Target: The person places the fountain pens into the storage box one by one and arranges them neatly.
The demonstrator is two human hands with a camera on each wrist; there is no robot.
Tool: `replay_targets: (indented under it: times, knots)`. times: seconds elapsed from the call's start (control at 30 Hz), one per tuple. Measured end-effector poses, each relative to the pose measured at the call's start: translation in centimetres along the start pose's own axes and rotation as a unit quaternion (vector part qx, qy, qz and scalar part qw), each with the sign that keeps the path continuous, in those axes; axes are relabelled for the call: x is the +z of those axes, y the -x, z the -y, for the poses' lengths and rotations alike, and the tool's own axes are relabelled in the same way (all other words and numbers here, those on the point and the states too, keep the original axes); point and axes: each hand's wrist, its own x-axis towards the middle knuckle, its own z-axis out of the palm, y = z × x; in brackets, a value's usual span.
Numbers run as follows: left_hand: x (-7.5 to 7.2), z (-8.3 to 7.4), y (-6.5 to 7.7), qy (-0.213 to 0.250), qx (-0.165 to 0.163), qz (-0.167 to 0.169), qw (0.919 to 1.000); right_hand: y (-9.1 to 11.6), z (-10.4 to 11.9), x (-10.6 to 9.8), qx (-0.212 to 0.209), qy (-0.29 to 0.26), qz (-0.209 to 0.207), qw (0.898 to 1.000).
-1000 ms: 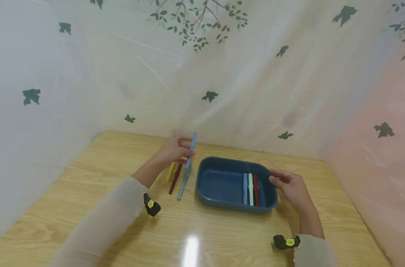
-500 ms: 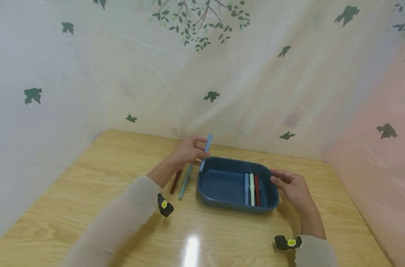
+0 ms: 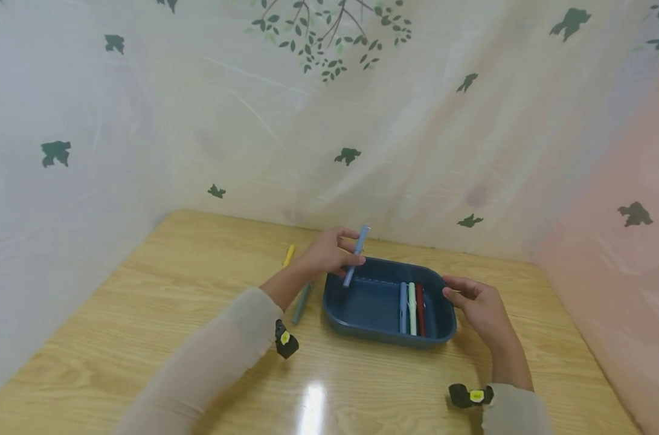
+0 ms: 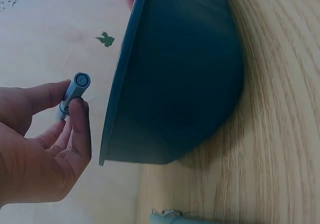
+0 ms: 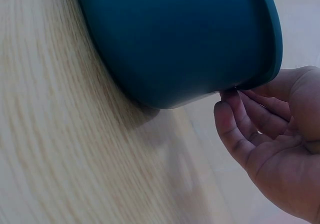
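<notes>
My left hand pinches a light blue pen between thumb and fingers, tilted over the left end of a dark blue box. In the left wrist view the pen's round end points at the camera, beside the box's rim. At the opposite end, my right hand holds the box's rim, thumb at the edge and fingers curled against the outer wall. Inside, toward the right, a blue pen, a pale green pen and a dark red pen lie side by side.
On the wooden table, left of the box, lie a yellow pen and a grey-green pen, both partly hidden by the left arm. A pale curtain with leaf and bird prints hangs along the table's back edge.
My left hand has carried the light blue pen rightward, from above the loose pens to over the box. The left arm now covers the dark red pen on the table. My right hand stays put.
</notes>
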Motion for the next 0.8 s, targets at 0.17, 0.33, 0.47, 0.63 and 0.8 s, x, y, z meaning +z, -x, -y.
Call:
replay_targets:
  times: [0.17, 0.33, 0.47, 0.63, 0.8]
  knots:
    - [1.0, -0.1, -0.2, -0.008, 0.002, 0.007, 0.9999, 0.0, 0.0, -0.1, 0.001, 0.002, 0.001, 1.000]
    - [2.1, -0.2, 0.0, 0.003, -0.001, 0.018, 0.9998, 0.0, -0.1, -0.1, -0.003, 0.000, 0.002, 1.000]
    - [2.9, -0.1, 0.0, -0.008, 0.006, 0.016, 0.9998, 0.0, -0.1, -0.1, -0.005, 0.000, 0.000, 1.000]
    - [3.8, 0.1, -0.1, -0.011, 0.010, 0.021, 0.9997, 0.0, -0.2, 0.0, -0.012, 0.006, -0.003, 1.000]
    - [4.7, 0.4, -0.2, -0.005, 0.006, 0.032, 0.9994, -0.1, -0.4, 0.0, -0.020, 0.013, -0.007, 1.000]
